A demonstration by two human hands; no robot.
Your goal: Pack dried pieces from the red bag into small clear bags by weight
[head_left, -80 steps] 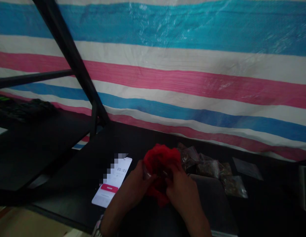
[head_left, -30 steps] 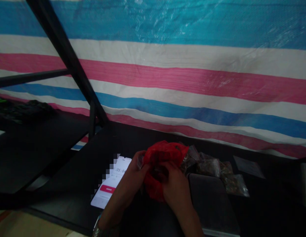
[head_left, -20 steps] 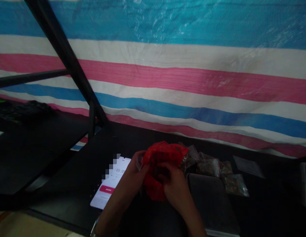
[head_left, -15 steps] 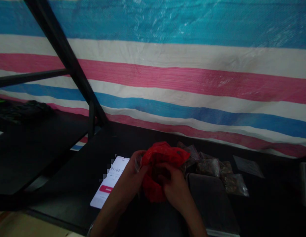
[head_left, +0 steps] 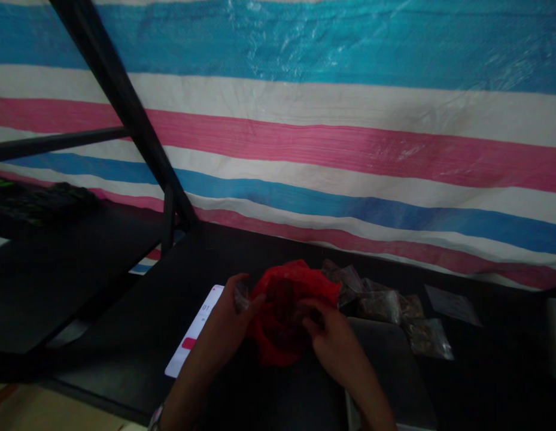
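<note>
Head view first: we see a striped tarpaulin (head_left: 331,137) in blue, white and pink filling the back of the scene, with a black metal frame (head_left: 125,114) slanting across its left side. Below it lies a dark surface (head_left: 242,251), and on that a dark flat pad (head_left: 389,365) under our right forearm. In the middle sits the red plastic bag (head_left: 282,317), crumpled and partly opened at the top, held between both hands just above the surface. Our left hand (head_left: 224,329) has its grip closed on the bag's left edge, thumb and fingers pinching the plastic; it may also pinch a bit of clear plastic there, but that is too dim to tell. Our right hand (head_left: 336,341) is clamped on the bag's right edge, fingers curled into the folds. We judge the bag to be mid-handling: its mouth is spread, and we cannot see what is inside. Just right of it lie several small clear packets (head_left: 385,308) of dark contents, apart from our hands. A phone (head_left: 192,335) lies face up beside our left hand; on its white screen only "01" and a red button show, the rest hidden.
</note>
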